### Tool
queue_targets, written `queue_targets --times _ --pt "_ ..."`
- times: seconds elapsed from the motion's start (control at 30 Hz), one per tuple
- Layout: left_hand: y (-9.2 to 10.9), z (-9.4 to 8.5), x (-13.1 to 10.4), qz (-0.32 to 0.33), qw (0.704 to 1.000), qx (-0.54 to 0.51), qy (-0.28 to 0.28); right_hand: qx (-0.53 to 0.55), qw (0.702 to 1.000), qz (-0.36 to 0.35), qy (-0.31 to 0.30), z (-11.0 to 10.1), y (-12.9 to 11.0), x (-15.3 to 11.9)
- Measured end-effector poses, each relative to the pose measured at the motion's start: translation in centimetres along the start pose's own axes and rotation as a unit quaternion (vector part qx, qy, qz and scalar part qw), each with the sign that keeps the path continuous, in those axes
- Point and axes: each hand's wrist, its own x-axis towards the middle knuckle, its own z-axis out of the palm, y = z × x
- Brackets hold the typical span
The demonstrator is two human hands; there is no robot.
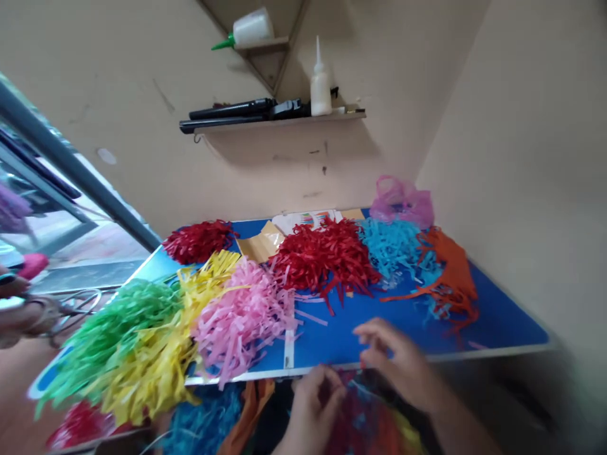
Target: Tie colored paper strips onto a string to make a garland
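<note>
Red fringe is at bottom centre, below the table edge, nearest both hands. Left hand: fingers curled, thumb close to forefinger; can't tell if it pinches anything. Right hand, lower right of centre: half open, fingers bent; red speck at the fingertips, can't confirm a hold. Fringe looks like thin paper: should be light, limp, easy to tear or tangle. Best grip is probably a gathered bunch, not single strips. Motion blur smears the fringe; frame bottom cuts it off.
</note>
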Motion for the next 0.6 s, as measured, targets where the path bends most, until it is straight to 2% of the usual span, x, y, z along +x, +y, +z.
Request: queue_targets --times 0.1,0.17,0.27,0.4,0.47,0.6 --pt "0.0 -0.2 0.3 0.001 1.000 -0.013 -0.012 -0.061 0.997 -0.002 -0.052 2.9 0.9 0.4" --pt "0.0 -0.3 0.4 0.000 1.000 -0.022 -0.010 -0.092 0.995 0.014 -0.047 3.7 1.5 0.0" --pt "0.3 -0.4 0.3 -0.010 0.999 -0.050 -0.003 -0.106 0.993 0.034 -0.046 3.5 1.9 -1.1" --pt "0.8 -0.2 0.3 -0.011 0.998 -0.057 -0.016 -0.080 0.991 0.063 -0.089 3.0 2.8 -2.0" --pt "0.8 0.0 0.4 -0.006 0.998 -0.056 -0.015 -0.066 0.993 0.070 -0.064 3.2 3.6 -2.0" --pt "0.7 -0.5 0.6 -0.022 0.997 -0.070 -0.021 -0.117 0.990 0.071 0.027 3.1 5.5 -2.5"
